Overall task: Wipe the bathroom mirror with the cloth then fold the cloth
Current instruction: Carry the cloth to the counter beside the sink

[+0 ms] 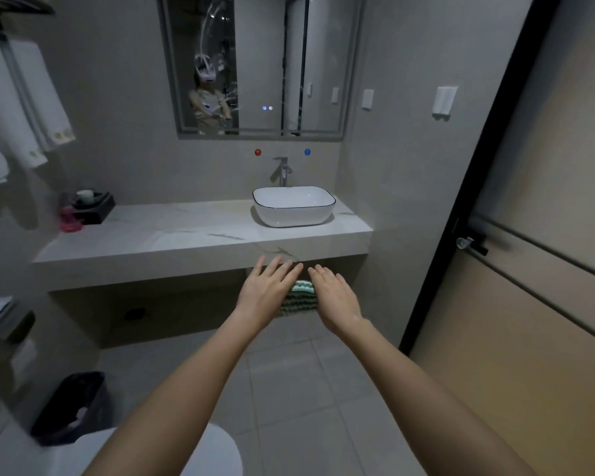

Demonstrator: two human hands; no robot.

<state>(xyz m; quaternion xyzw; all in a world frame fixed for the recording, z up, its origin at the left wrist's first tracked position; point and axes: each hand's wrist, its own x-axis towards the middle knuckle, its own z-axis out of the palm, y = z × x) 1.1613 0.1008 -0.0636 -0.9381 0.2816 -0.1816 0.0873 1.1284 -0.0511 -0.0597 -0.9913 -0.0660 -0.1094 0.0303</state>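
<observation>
A framed rectangular mirror (260, 63) hangs on the wall, streaked with smears. A green-and-white striped cloth (299, 298) sits below the desk (186, 231) edge.

Both arms reached forward, left hand (267, 286) and right hand (334, 297) flat with fingers straight. A striped cloth (299, 297) showed between them, under the tabletop (152, 235) edge. The mirror (258, 63) hung at 12 o'clock above the basin (293, 205).
</observation>
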